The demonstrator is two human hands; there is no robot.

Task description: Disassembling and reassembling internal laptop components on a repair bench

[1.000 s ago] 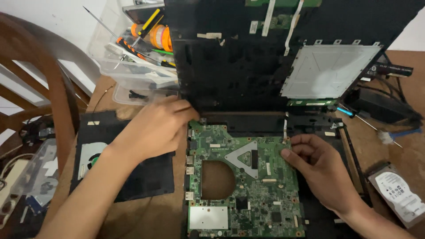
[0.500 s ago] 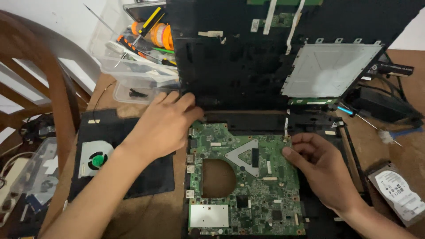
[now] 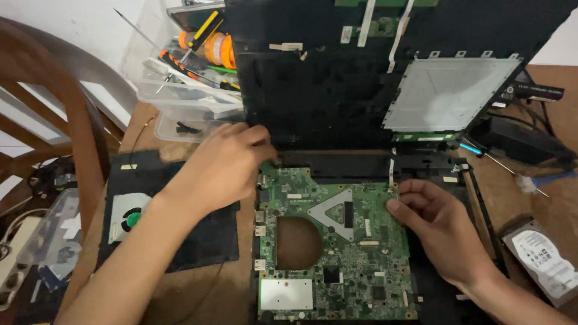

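head view: the green motherboard (image 3: 337, 241), with a round cutout and a silver triangular bracket, lies flat in the black laptop base (image 3: 445, 180) on the wooden table (image 3: 241, 283). the left hand (image 3: 220, 171) curls its fingers over the board's top-left corner; the right hand (image 3: 442, 225) pinches its right edge. a cooling fan (image 3: 127, 216) rests left, a hard drive (image 3: 542, 259) right, clear tool boxes (image 3: 180, 90) behind.
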